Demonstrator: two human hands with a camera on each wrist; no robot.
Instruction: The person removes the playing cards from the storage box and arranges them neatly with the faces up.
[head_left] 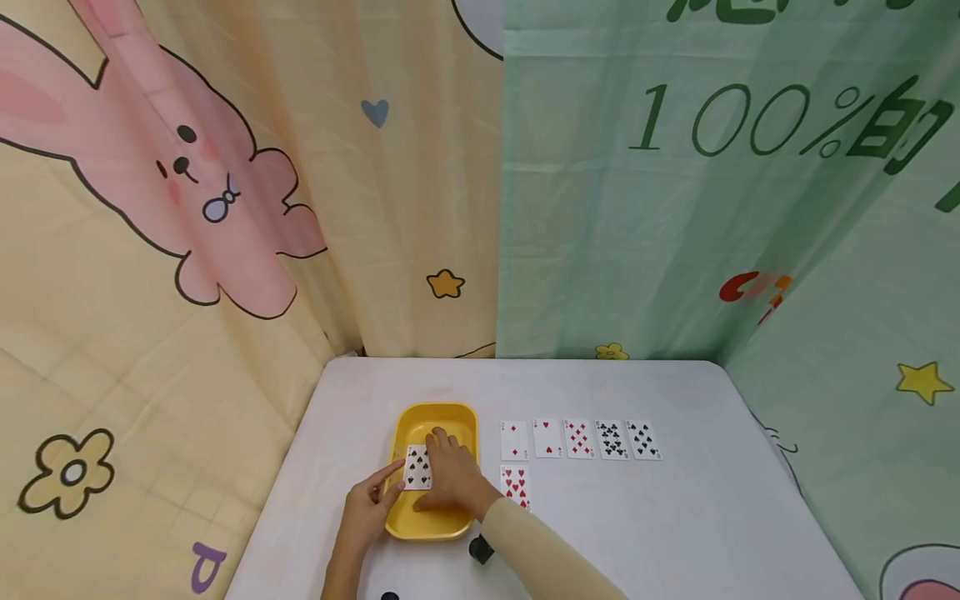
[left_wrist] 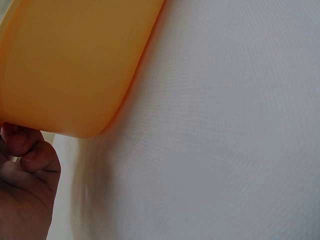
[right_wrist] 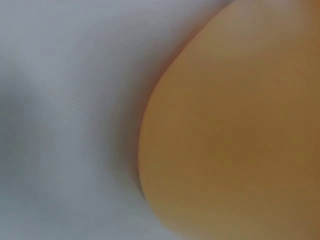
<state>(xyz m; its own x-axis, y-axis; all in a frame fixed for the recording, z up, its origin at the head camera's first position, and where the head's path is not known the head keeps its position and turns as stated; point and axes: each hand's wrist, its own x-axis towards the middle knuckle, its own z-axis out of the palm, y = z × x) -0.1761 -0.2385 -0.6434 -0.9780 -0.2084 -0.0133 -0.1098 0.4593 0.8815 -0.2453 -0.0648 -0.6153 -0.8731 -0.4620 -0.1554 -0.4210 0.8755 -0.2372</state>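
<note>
A yellow tray (head_left: pixel 427 525) stands on the white table, and a spade card (head_left: pixel 417 467) shows face up over its left part. My left hand (head_left: pixel 363 512) is at the tray's left side, with thumb and fingers around the card's left edge. In the left wrist view that hand (left_wrist: pixel 30 175) has curled fingers against the yellow tray (left_wrist: pixel 75 65). Over the tray, my right hand (head_left: pixel 452 471) reaches with spread fingers beside the card's right edge; what lies under its palm is hidden. The right wrist view shows only the tray's wall (right_wrist: pixel 230 130) and white cloth.
Right of the tray, several cards lie face up in a row, from a diamond card (head_left: pixel 514 440) to a spade card (head_left: pixel 643 440). A heart card (head_left: pixel 515 487) lies below the row's left end. A small black object (head_left: pixel 480 549) sits by the right forearm. Curtains surround the table (head_left: pixel 675 533).
</note>
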